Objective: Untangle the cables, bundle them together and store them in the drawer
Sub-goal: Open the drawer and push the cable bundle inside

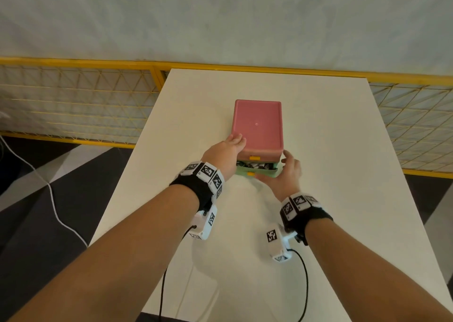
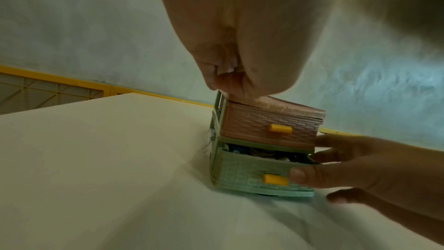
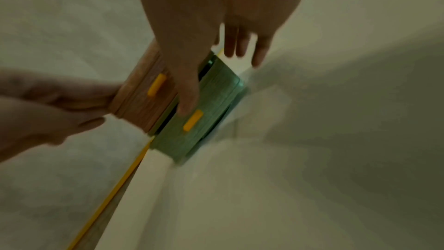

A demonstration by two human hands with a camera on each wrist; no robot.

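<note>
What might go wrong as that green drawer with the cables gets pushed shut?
Cables still show in the gap above the green drawer, so one may get pinched or jam it short of closing. The right hand has fingers at the drawer's corner beside the pink drawer, where they might be nipped. The small cabinet may slide on the table unless the left hand on its top holds firm.

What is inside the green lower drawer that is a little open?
Through the gap of the green lower drawer, tangled cables show, dark and light, with something blue. The pink upper drawer covers the rest, so how many there are, or whether they are bundled, cannot be told.
</note>
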